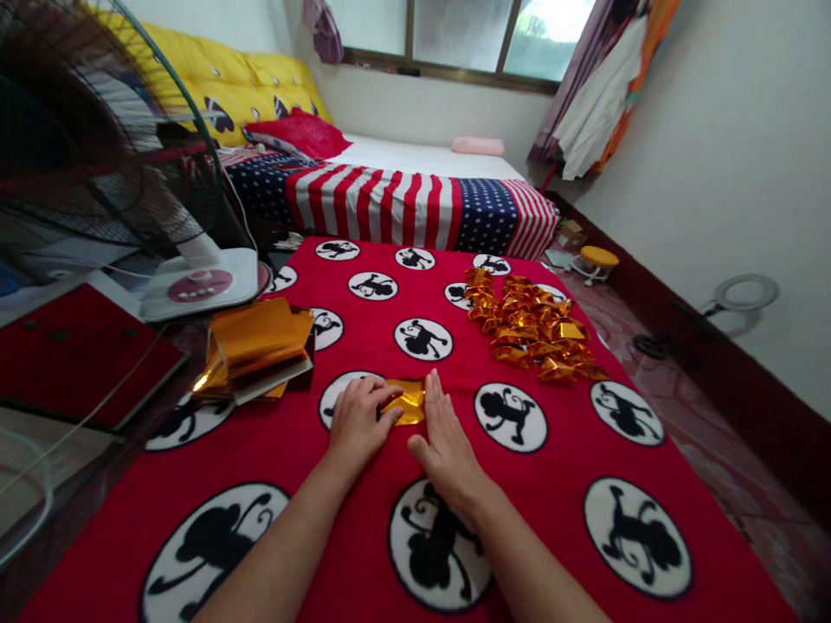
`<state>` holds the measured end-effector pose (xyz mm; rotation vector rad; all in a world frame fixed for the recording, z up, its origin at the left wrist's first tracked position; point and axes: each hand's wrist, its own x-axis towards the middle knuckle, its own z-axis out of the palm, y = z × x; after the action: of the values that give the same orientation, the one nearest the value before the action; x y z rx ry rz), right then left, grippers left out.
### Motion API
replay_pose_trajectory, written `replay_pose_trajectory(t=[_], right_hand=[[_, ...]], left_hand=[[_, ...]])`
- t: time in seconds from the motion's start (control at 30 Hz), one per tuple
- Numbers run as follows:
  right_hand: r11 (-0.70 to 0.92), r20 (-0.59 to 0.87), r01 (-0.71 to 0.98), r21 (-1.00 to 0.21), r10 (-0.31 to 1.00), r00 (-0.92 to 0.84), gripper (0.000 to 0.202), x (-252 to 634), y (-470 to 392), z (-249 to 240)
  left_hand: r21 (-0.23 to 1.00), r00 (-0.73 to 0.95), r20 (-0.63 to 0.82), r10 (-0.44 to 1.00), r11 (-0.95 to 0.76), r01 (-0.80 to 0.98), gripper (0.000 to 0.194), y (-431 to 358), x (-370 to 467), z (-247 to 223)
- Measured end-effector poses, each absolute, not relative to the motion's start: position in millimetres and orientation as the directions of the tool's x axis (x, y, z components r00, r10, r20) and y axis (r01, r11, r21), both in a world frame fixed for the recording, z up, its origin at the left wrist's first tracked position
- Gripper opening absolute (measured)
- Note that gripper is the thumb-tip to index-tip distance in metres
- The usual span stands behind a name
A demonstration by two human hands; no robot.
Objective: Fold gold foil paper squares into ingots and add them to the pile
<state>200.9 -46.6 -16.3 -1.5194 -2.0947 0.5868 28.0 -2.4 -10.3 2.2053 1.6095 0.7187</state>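
A small sheet of gold foil paper point(408, 401) lies on the red cloth in front of me, its surface shiny and creased. My left hand point(361, 417) has its fingers bent around the sheet's left edge, thumb below and fingertips on the foil. Along the right edge rests my right hand point(447, 443), its fingers stretched out and together, the thumb apart. To the left sits a stack of flat gold foil sheets point(260, 337). At the right, several folded gold foil pieces point(525, 324) stand in rows on the cloth.
The red cloth point(564, 467) with monkey prints covers the table. An electric fan point(201, 277) stands at its left side. Beyond are a bed point(376, 203) with a striped cover and a window point(454, 35). A yellow stool point(598, 257) and a ring light point(746, 292) are at right.
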Motion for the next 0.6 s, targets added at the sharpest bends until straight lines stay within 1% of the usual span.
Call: replay_pose_trajectory(t=[0.07,0.13,0.2,0.27,0.33,0.43,0.53,0.6], right_hand=[[0.253,0.142,0.791,-0.557,0.967,-0.210,0.087,207.2,-46.0,-14.0],[0.228,0.180,0.837,-0.497,0.971,-0.158,0.090,201.7,-47.9,-9.4],[0.263,0.188,0.856,-0.445,0.962,-0.197,0.097,186.3,-52.6,-5.1],[0.338,0.147,0.837,-0.430,0.941,-0.304,0.099,168.7,-58.4,-3.4],[0.360,0.110,0.834,-0.418,0.931,-0.347,0.100,158.1,-62.3,-4.2],[0.339,0.080,0.862,-0.376,0.939,-0.335,0.097,164.2,-61.8,-7.1],[0.285,0.050,0.906,-0.313,0.957,-0.284,0.093,185.5,-57.0,-7.9],[0.248,0.034,0.929,-0.275,0.968,-0.248,0.094,196.8,-54.5,-7.3]], left_hand=[[0.526,0.237,0.218,0.947,-0.318,0.789,0.025,-2.9,28.7,-10.2],[0.525,0.233,0.221,0.947,-0.317,0.790,0.025,-3.0,29.1,-10.1],[0.522,0.228,0.217,0.949,-0.310,0.795,0.024,-3.0,29.2,-9.6],[0.521,0.223,0.208,0.952,-0.301,0.799,0.021,-3.0,29.2,-9.1],[0.522,0.219,0.203,0.954,-0.294,0.801,0.021,-2.9,29.3,-9.2],[0.521,0.224,0.220,0.950,-0.308,0.796,0.021,-2.3,29.1,-11.3],[0.524,0.236,0.233,0.943,-0.326,0.787,0.024,-1.1,27.3,-13.7],[0.527,0.242,0.225,0.944,-0.326,0.785,0.025,-0.8,25.8,-12.6]])
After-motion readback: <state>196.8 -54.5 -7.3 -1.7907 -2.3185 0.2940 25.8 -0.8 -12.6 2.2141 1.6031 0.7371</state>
